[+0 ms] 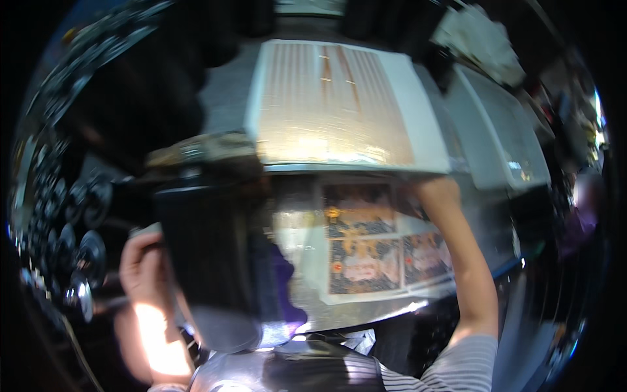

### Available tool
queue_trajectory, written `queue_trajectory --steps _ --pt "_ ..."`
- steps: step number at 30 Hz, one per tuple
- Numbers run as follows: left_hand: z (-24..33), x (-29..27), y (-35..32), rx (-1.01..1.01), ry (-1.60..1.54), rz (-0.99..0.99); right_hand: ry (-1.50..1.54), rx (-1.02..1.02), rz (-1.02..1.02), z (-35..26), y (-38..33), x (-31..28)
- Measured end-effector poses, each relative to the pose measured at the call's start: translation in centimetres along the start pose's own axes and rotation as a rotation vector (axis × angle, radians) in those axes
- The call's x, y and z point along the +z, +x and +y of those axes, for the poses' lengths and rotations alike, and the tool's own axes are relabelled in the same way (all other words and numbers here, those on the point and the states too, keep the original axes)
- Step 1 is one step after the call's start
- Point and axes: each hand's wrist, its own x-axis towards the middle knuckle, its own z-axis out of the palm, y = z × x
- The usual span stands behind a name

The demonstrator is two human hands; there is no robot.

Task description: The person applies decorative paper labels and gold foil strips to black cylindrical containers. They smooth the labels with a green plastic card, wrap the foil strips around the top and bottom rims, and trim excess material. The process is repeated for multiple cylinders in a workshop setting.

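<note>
My left hand (pixel 142 261) is raised against the left side of a large black machine part (pixel 206 261). Its fingers look bent, but the black part and the blur hide what they touch. My right arm reaches forward over the metal table, and my right hand (pixel 439 193) is at the near edge of a stack of large sheets (pixel 339 104) striped in gold and beige. Blur and shadow cover its fingertips. Below that hand lies a white sheet with dark printed panels (pixel 366 264) in gold and pink, partly beneath my forearm.
A pale, tray-like board (pixel 496 130) stands at the right of the stack, with a crumpled white bag (pixel 480 42) behind it. Round dark knobs or wheels (pixel 91 255) line the left side. Something purple (pixel 277 294) hangs by the black part. The table's metal edge (pixel 372 320) curves in front of me.
</note>
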Motion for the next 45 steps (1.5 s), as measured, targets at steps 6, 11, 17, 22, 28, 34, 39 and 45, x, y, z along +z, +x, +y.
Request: queue_trajectory --steps 6,11,17,22,28,34,39,45 --pt "3.8 2.2 1.8 0.359 0.075 -0.118 0.002 -0.008 0.539 -3.2 -8.3 -9.8" --pt "6.0 2.0 0.9 0.601 0.684 -0.445 0.214 0.055 0.656 -8.5 -9.8 -15.1" --pt "3.5 -0.2 -7.1 0.550 0.646 -0.824 0.706 0.048 0.652 -14.1 -12.8 -18.7" --pt "8.7 -2.0 -4.0 0.374 0.422 -0.466 1.123 -0.287 0.282 -16.9 -12.3 -23.9" --pt "7.0 -1.3 0.4 -0.040 -0.214 -0.633 1.729 -0.119 -0.081 -21.1 -7.1 -22.5" --pt "7.4 0.8 1.9 -0.041 0.194 -0.334 1.578 0.012 -0.217 -22.5 -2.8 -17.0" --pt "5.7 1.8 3.2 -0.067 0.124 -0.258 1.655 0.001 -0.169 -21.9 -1.8 -16.2" --pt "5.6 2.5 3.9 -0.121 0.034 -0.246 1.627 -0.033 -0.168 -21.2 0.1 -16.0"
